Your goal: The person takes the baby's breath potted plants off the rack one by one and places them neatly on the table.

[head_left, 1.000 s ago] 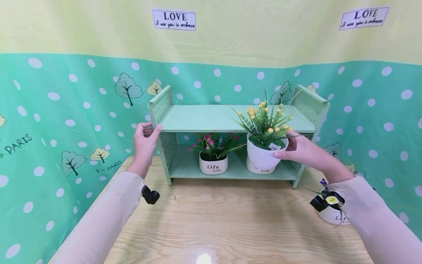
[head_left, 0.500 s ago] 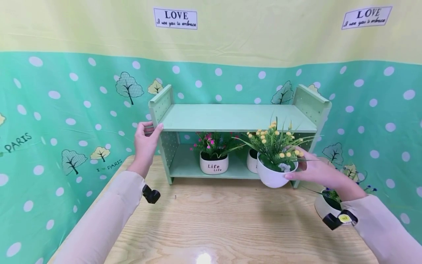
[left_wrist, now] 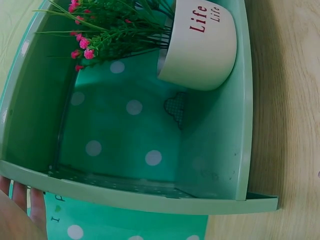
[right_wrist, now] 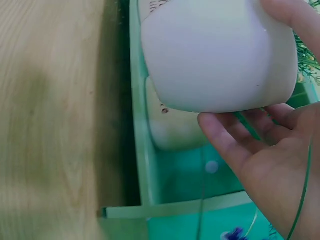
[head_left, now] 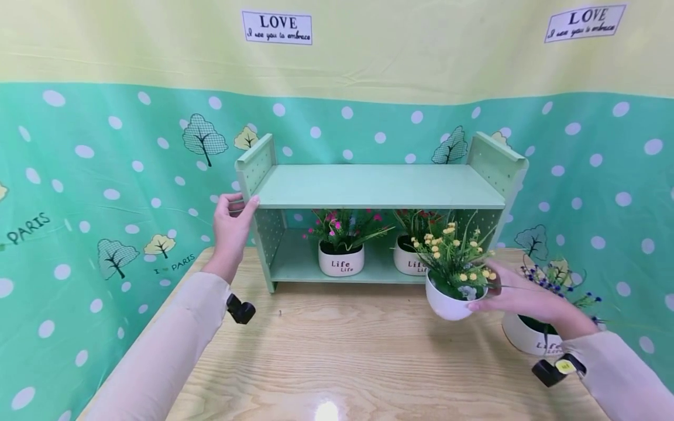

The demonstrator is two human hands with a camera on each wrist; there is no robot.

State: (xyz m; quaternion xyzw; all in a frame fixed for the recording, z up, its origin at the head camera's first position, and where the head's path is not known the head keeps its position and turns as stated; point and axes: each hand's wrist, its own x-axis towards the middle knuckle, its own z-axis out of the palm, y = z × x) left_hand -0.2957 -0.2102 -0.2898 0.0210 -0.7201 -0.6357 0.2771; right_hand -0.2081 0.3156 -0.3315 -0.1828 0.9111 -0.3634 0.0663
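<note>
My right hand (head_left: pixel 518 295) holds a white flowerpot with yellow artificial flowers (head_left: pixel 454 299) in front of the shelf's right end, above the tabletop. In the right wrist view the thumb lies on the pot's side and the fingers are at its underside. My left hand (head_left: pixel 231 228) grips the front edge of the left side panel of a light green two-tier shelf (head_left: pixel 376 186). On the lower tier stand a pink-flowered pot marked "Life" (head_left: pixel 341 263) and a red-flowered pot (head_left: pixel 408 260), the latter partly hidden by the yellow flowers.
A white pot with blue-purple flowers (head_left: pixel 532 336) stands on the wooden table (head_left: pixel 337 345) at the right, partly behind my right forearm. Behind the shelf hangs a green and yellow dotted cloth (head_left: pixel 337 126).
My right hand has carried the yellow-flowered pot right, down and toward me, away from the shelf. More of the red-flowered pot shows now. The left hand stays on the panel.
</note>
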